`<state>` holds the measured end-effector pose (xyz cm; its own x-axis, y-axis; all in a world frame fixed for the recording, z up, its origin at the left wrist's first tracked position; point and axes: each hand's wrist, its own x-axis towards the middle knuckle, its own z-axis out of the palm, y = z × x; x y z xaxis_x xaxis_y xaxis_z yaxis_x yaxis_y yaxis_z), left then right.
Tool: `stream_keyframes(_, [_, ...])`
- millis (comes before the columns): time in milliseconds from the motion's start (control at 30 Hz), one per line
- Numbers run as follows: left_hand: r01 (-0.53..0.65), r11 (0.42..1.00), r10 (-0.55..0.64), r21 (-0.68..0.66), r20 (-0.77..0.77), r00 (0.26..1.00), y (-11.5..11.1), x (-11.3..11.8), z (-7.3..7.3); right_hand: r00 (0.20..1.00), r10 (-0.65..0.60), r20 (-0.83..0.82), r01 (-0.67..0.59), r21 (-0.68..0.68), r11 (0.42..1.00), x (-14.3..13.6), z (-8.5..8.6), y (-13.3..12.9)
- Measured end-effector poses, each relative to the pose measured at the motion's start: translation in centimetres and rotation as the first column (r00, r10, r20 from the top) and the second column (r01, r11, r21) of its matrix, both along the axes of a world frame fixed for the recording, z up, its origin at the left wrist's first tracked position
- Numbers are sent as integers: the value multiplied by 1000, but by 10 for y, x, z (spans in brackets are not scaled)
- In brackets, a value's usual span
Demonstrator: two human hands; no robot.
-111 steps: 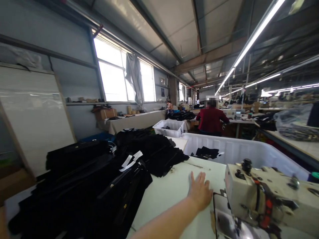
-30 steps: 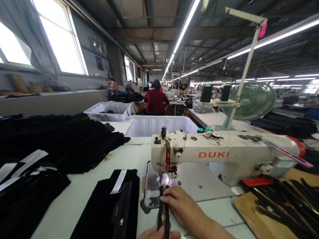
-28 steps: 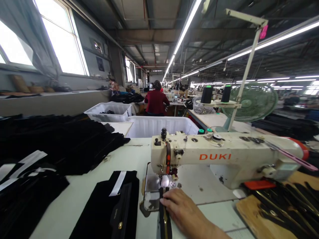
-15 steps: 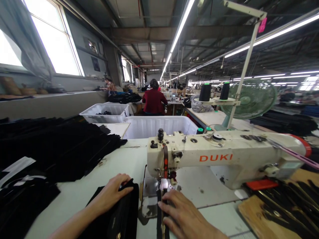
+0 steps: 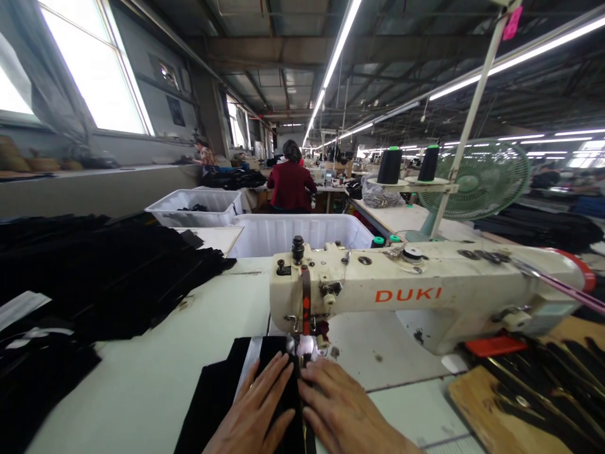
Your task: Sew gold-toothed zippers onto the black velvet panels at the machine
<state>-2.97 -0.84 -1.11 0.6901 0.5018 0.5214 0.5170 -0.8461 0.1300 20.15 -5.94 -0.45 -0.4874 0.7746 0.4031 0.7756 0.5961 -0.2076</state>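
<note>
In the head view, a black fabric piece (image 5: 212, 391) with a pale strip (image 5: 252, 356) along it lies on the sewing machine's bed, its far edge at the presser foot. My left hand (image 5: 262, 403) rests flat on this fabric, fingers stretched toward the needle area. Beside it, my right hand (image 5: 343, 403) lies with extended fingers on a black zipper (image 5: 307, 435) with a gold-coloured line, which runs up to the foot. The sewing machine (image 5: 359, 284) is cream, lettered DUKI. My hands partly cover where fabric and zipper meet.
Black fabric pieces (image 5: 108, 271) are piled on the left. More zippers (image 5: 543, 391) lie on a wooden board (image 5: 472, 403) at right. Behind the machine are a white bin (image 5: 302, 230), thread cones (image 5: 390, 166) and a green fan (image 5: 472, 180). A person in dark red (image 5: 290, 183) sits farther off.
My left hand has turned over from gripping the fabric's edge to lying flat on it. The fabric has moved right, up against the zipper and foot. My right hand stays on the zipper.
</note>
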Motion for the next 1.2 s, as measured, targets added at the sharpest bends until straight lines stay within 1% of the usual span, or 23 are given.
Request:
stream_keyframes(233, [13, 998, -12, 55, -15, 1000, 5, 6, 6, 998, -24, -51, 26, 31, 999, -1, -8, -2])
stream_keyframes(367, [43, 996, -38, 83, -51, 998, 5, 7, 9, 1000, -22, -14, 22, 9, 1000, -1, -7, -3])
stream_keyframes(500, [88, 989, -72, 118, -130, 989, 7, 6, 11, 1000, -23, -9, 23, 36, 999, -1, -6, -3])
stream_keyframes(567, [90, 986, -68, 142, -153, 986, 7, 6, 12, 1000, -12, -25, 13, 31, 999, 0, -5, -3])
stream_keyframes(633, [83, 986, -61, 143, -157, 986, 7, 6, 12, 997, -3, -76, 4, 6, 1000, 0, -3, -1])
stream_keyframes(733, [69, 988, -47, 137, -158, 986, 8, 7, 13, 986, -88, -145, 84, -32, 996, 0, 0, 6])
stream_keyframes(800, [38, 986, -12, 162, -161, 987, 7, 8, 13, 983, -142, -119, 140, -30, 990, -2, 1, 12])
stream_keyframes(867, [27, 981, 9, 193, -181, 983, 7, 8, 15, 990, -132, -52, 132, 10, 991, -4, -2, 17])
stream_keyframes(1000, [77, 973, -23, 215, -242, 970, 5, 4, 19, 994, -96, 48, 88, 149, 985, -7, -12, 22])
stream_keyframes(1100, [95, 973, -47, 210, -223, 974, 7, 3, 21, 989, -84, 122, 57, 209, 976, -8, -19, 24])
stream_keyframes(1200, [104, 971, -67, 213, -175, 982, 14, 6, 20, 983, -117, 141, 76, 264, 961, -8, -22, 29])
